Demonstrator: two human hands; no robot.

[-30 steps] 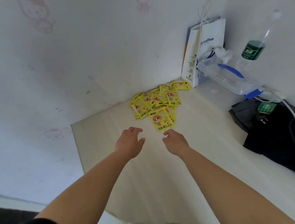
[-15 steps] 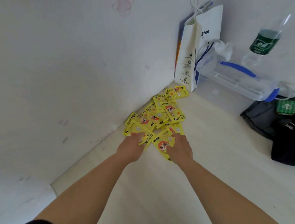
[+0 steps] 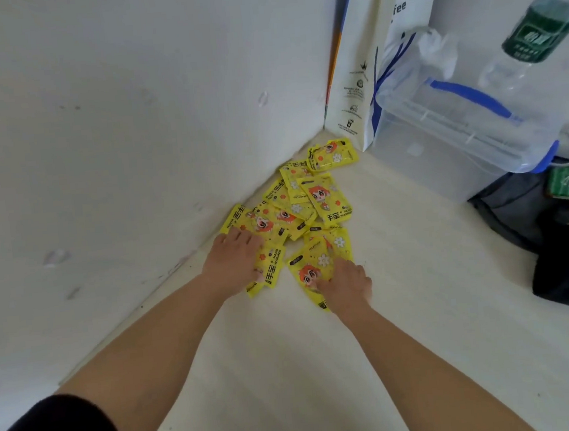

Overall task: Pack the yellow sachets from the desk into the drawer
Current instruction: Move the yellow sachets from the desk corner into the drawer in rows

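Note:
Several yellow sachets (image 3: 324, 196) with a cartoon face lie in a loose overlapping pile on the pale desk (image 3: 404, 308), against the wall corner. My left hand (image 3: 235, 259) rests palm down on the near-left sachets, fingers spread over them. My right hand (image 3: 346, 284) presses its fingers onto the nearest sachet (image 3: 310, 269), partly covering its lower edge. I cannot tell whether either hand has a sachet pinched or only lies on top. The drawer is not in view.
A white paper coffee bag (image 3: 359, 61) stands in the corner behind the pile. Beside it sit a clear plastic box with blue handle (image 3: 457, 121) and a green-labelled bottle (image 3: 535, 35). Dark bags (image 3: 559, 225) lie at the right.
Both hands have reached forward from the bare desk onto the near sachets. The view has closed in on the pile.

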